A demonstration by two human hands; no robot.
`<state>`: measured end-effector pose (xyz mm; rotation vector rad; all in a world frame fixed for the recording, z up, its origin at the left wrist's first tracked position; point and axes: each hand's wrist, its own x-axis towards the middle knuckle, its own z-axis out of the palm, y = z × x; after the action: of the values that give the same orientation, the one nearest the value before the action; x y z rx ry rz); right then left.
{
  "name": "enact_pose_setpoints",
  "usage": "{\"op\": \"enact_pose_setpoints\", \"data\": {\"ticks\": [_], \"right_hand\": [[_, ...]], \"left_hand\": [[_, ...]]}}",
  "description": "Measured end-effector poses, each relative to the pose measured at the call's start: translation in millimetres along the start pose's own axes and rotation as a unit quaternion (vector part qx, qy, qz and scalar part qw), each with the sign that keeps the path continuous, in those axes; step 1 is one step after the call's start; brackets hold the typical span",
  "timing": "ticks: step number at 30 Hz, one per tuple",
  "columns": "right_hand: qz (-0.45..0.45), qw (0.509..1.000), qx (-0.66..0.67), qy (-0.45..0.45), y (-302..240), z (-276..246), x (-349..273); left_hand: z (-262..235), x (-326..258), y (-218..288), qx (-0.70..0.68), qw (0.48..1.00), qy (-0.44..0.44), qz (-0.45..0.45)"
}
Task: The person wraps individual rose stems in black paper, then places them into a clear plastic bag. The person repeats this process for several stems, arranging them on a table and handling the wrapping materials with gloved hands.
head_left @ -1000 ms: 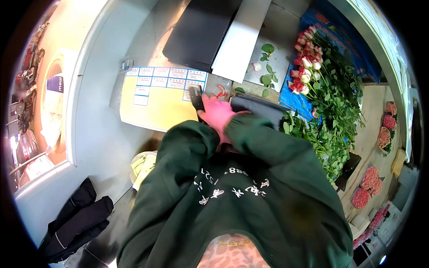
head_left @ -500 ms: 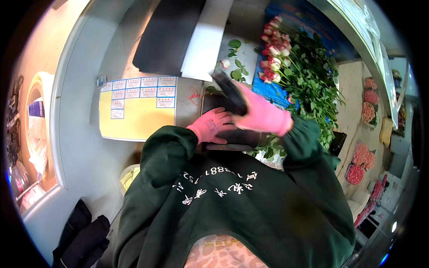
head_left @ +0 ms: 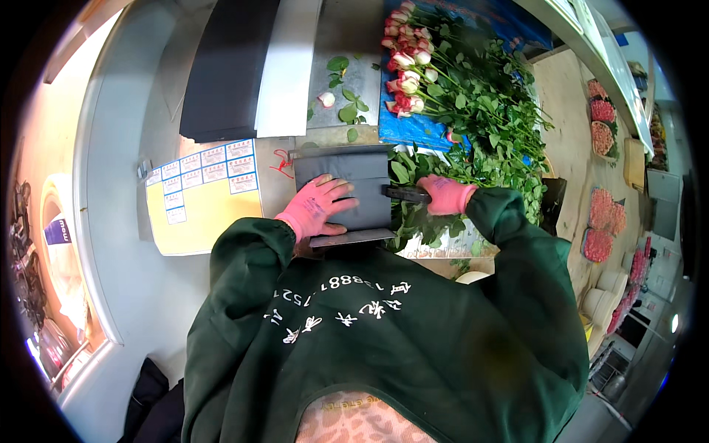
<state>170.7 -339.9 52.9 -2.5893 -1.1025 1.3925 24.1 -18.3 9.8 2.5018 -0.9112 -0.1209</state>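
Over on the left, a pale grey wall (head_left: 122, 207) fills the side, bowed by the lens, and look at that white-framed opening (head_left: 92, 295) in it, glowing with warm orange light! Up top, it's a grey metal worktop (head_left: 336, 33), lit cooler and whiter. Across to the upper right, a long pale beam (head_left: 583, 55) slants down, and alongside it there's light brown floor (head_left: 565, 136). Farther right, a grey cabinet (head_left: 665, 196), and near the dark rim, one small, bright white lamp (head_left: 674, 323) shining away.
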Motion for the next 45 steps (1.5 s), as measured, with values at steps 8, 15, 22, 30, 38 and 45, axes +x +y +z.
{"op": "enact_pose_setpoints", "data": {"ticks": [8, 15, 22, 30, 38, 45], "right_hand": [[0.049, 0.998, -0.034, -0.009, -35, -12, 15], [0.240, 0.969, -0.058, -0.016, -86, -25, 2], [0.380, 0.855, 0.312, 0.164, -207, 14, -73], [0.199, 0.601, 0.723, 0.276, -377, 107, 86], [0.336, 0.455, 0.708, 0.424, -366, 119, 198], [0.277, 0.780, 0.532, 0.179, -357, 99, 45]], "left_hand": [[6, -3, -8, -0.003, 1.000, 0.014, 0.021], [8, 0, -15, -0.030, 0.996, 0.048, 0.070], [-25, 45, -65, 0.031, 0.948, -0.182, 0.259], [-49, 94, -64, 0.071, 0.876, -0.331, 0.342], [-39, 78, -76, 0.121, 0.901, -0.249, 0.333], [-61, -53, -64, -0.469, 0.880, -0.067, -0.042]]}}
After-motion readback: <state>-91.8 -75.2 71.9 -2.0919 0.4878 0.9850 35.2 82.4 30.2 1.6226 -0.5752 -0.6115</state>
